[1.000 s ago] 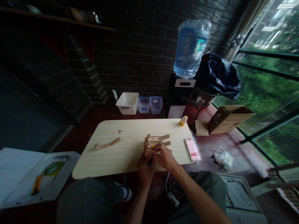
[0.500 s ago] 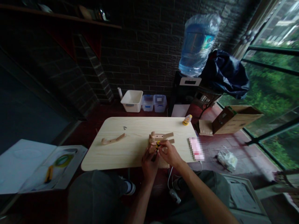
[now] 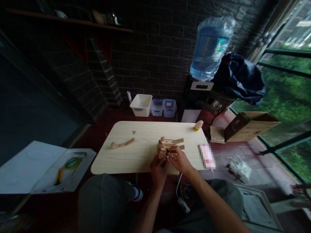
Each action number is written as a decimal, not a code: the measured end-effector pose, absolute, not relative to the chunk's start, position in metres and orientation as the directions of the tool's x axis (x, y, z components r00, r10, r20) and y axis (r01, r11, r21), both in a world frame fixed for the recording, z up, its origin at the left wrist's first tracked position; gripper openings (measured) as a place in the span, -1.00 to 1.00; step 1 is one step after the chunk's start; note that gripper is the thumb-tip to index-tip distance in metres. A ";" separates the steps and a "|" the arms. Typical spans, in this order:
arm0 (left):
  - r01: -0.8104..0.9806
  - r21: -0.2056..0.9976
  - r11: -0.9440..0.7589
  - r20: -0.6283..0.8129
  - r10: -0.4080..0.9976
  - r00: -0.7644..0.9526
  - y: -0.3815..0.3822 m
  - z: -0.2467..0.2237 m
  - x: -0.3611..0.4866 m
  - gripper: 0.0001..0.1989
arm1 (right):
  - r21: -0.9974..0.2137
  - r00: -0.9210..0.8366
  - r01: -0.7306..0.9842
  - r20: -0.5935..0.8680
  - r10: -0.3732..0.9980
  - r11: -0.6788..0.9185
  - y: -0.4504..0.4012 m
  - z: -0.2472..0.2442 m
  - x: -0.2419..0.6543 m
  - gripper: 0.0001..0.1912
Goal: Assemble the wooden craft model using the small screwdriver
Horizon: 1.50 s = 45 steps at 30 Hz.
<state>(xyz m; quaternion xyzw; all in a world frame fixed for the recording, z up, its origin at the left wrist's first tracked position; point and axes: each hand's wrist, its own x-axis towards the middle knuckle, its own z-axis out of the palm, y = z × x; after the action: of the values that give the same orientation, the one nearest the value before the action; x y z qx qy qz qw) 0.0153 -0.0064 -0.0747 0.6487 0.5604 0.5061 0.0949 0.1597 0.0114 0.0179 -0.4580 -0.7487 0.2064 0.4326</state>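
My right hand (image 3: 179,160) is closed with its fingertips round a short yellow-and-black screwdriver (image 3: 168,149), which stands nearly upright over the wood. Close beside it, my left hand (image 3: 159,168) is curled against the near side of a wooden assembly (image 3: 173,141), its fingertips by the screwdriver's lower end. Several pale wooden arms with rounded ends and dark holes make up that assembly, at the table's near edge. The tool's tip and whatever it meets are hidden by my fingers. A separate curved wooden arm (image 3: 123,143) lies to the left.
The pale table (image 3: 136,158) also bears small dark metal pieces (image 3: 134,132), a yellow-capped clear bottle (image 3: 198,126) and a blurred pink item (image 3: 207,156). An open white case (image 3: 80,168) is at left. Plastic bins (image 3: 141,105), a water dispenser (image 3: 194,97) and a cardboard box (image 3: 250,127) stand beyond.
The whole view has shifted, so everything sits slightly further right. Both hands stay at the wooden assembly, and the screwdriver remains in my right fingers with its handle slightly more upright.
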 end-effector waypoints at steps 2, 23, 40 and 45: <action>0.632 0.695 -0.344 0.545 0.824 -0.151 -0.006 -0.075 0.016 -0.82 | -0.704 -0.206 0.510 0.457 0.865 0.493 0.011 0.016 0.160 -0.77; 0.636 0.693 -0.340 0.531 0.837 -0.132 -0.007 -0.076 0.017 -0.80 | -0.694 -0.213 0.510 0.470 0.856 0.508 0.013 0.017 0.160 -0.79; 0.627 0.705 -0.331 0.530 0.834 -0.156 -0.007 -0.074 0.019 -0.78 | -0.732 -0.221 0.507 0.400 0.889 0.455 0.011 0.021 0.165 -0.75; 0.623 0.708 -0.332 0.522 0.840 -0.146 -0.009 -0.068 0.019 -0.76 | -0.754 -0.219 0.476 0.397 0.891 0.453 0.014 0.025 0.168 -0.79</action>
<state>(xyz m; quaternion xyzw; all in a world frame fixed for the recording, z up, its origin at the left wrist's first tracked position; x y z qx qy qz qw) 0.0190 -0.0094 -0.0682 0.6445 0.5678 0.5005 0.1084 0.1683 0.0141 0.0254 -0.4614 -0.7408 0.2466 0.4213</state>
